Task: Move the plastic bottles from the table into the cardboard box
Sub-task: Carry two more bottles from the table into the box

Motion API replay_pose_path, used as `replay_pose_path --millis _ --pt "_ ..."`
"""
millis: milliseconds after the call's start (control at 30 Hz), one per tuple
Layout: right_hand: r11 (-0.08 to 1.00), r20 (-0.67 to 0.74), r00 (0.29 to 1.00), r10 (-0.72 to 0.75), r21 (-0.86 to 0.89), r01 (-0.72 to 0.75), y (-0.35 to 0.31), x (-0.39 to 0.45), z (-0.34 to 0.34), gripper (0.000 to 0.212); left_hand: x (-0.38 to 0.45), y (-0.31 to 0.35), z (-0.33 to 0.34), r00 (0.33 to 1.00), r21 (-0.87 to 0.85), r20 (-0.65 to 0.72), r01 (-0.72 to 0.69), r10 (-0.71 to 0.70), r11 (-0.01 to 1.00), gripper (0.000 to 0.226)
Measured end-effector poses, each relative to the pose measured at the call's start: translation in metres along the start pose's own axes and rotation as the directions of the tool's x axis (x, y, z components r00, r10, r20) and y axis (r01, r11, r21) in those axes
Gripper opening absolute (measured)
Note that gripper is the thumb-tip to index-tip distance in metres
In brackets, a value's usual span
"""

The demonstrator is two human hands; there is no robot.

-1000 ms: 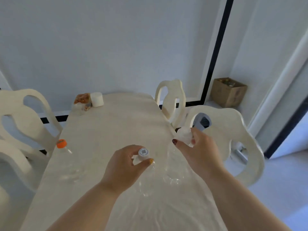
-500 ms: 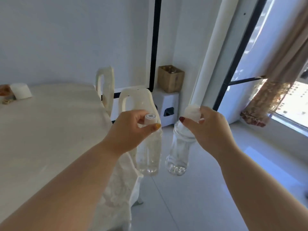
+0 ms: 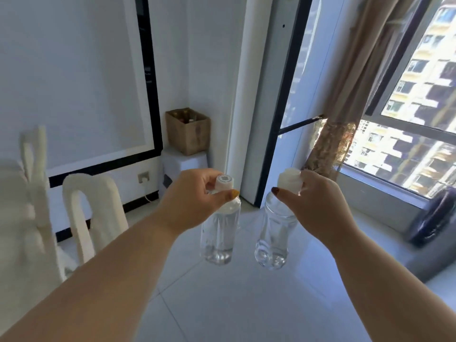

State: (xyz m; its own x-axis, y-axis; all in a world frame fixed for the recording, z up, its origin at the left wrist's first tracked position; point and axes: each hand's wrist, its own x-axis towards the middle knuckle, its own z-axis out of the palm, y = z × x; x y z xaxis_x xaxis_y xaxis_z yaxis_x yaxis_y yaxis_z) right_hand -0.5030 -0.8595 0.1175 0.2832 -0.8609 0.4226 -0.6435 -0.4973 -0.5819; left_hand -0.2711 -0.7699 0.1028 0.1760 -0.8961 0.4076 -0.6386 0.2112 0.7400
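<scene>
Two bottles held out over the floor, box in the far corner.

Left hand (image 3: 192, 201) grips the neck of one bottle (image 3: 220, 233), right hand (image 3: 318, 208) the neck of the other bottle (image 3: 274, 239); both hang upright, side by side, a gap between them, above the floor (image 3: 234, 304). Beyond them, in the corner, the cardboard box (image 3: 188, 134) sits on a stool (image 3: 181, 164), with things inside it. Chairs (image 3: 91, 218) stand at the left, near the wall (image 3: 69, 82). On the right runs the window (image 3: 407, 114), a curtain (image 3: 345, 107) hanging just before it, behind the right hand.
</scene>
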Motion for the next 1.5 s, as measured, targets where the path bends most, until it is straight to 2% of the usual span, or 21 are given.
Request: replay_pose_path --millis 267,467,633,733,800,967,1100,1300,1433,1500 --pt "0.999 0.003 0.999 0.045 -0.002 -0.045 0.04 0.154 0.056 0.025 0.162 -0.077 0.024 1.0 -0.05 -0.005 0.029 -0.029 0.998 0.038" --pt "1.0 0.067 0.998 -0.01 0.001 0.01 0.068 0.297 0.13 0.033 0.276 -0.149 0.026 0.995 0.048 -0.042 0.089 -0.087 0.995 0.024" --pt "0.992 0.183 0.979 -0.088 0.1 0.07 0.073 0.423 0.196 0.033 0.366 -0.203 0.014 0.969 0.136 -0.16 0.21 -0.187 0.968 0.038" --pt "0.988 0.223 0.969 -0.11 0.128 0.083 0.067 0.496 0.235 0.031 0.421 -0.24 0.001 0.931 0.136 -0.251 0.305 -0.265 0.943 0.025" --pt "0.985 0.223 0.967 -0.122 0.151 0.09 0.063 0.535 0.258 0.032 0.451 -0.261 -0.008 0.913 0.119 -0.296 0.327 -0.281 0.938 0.025" --pt "0.978 0.236 0.962 -0.14 0.187 0.096 0.044 0.64 0.334 0.032 0.542 -0.334 -0.046 0.89 0.102 -0.375 0.317 -0.259 0.943 0.029" --pt "0.979 0.155 0.978 -0.141 0.17 0.115 0.024 0.724 0.392 0.033 0.626 -0.393 -0.08 0.891 0.08 -0.396 0.276 -0.224 0.958 0.014" --pt "0.954 0.064 0.985 -0.162 0.264 0.139 0.0 0.835 0.466 0.028 0.74 -0.469 -0.112 0.887 0.026 -0.401 0.263 -0.231 0.965 0.015" --pt "0.934 0.093 0.978 -0.186 0.326 0.146 -0.003 0.893 0.525 0.026 0.794 -0.519 -0.114 0.879 0.008 -0.407 0.276 -0.249 0.961 0.015" --pt "0.924 0.151 0.971 -0.188 0.364 0.122 0.003 0.918 0.561 0.022 0.814 -0.548 -0.111 0.867 -0.001 -0.406 0.314 -0.287 0.949 0.014"
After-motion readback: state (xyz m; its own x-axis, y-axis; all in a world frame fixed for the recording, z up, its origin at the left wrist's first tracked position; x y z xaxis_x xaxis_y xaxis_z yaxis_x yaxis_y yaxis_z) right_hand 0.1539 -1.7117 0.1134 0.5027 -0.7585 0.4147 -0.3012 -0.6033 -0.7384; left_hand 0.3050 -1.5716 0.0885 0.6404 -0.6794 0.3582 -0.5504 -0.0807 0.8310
